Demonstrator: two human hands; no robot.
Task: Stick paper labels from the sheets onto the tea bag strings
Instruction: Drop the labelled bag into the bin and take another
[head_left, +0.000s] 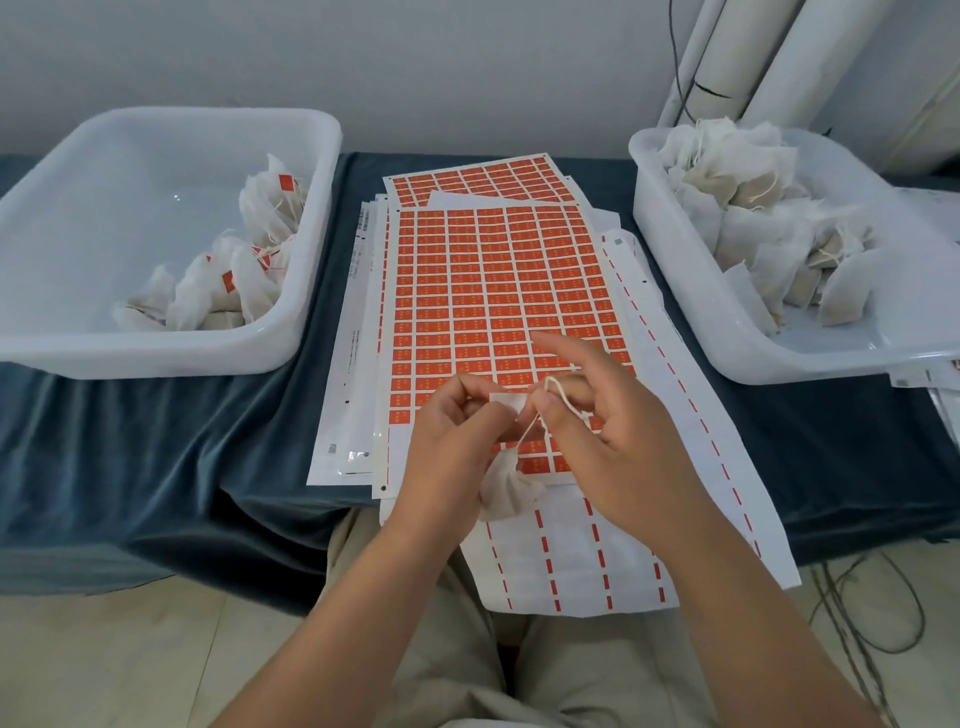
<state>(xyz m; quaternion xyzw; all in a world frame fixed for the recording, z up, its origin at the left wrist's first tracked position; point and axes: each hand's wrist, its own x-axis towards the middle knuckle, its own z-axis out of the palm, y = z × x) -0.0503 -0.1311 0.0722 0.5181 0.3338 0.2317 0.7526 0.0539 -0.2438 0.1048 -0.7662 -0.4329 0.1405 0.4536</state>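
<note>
White-backed label (505, 403) is pinched in the left hand (457, 441). The right hand (613, 441) pinches the string (558, 397) just beside it, probably to lay string against adhesive. Below them, the tea bag (506, 493) hangs over the near edge of the orange sheet (493, 291).

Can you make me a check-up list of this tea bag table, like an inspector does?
Surface: table under a dark blue cloth, partly covered by sheets.
Job's things: orange label sheet in the middle; labelled tea bags in the left bin; unlabelled tea bags in the right bin; one tea bag hanging by its string.
Clutter: used sheets under and beside the label sheet.
Grippers: left hand pinches a label; right hand pinches the string.
Cables: cables on the floor at right; one cable up the wall.
Surroundings: white tubes in the corner.
</note>
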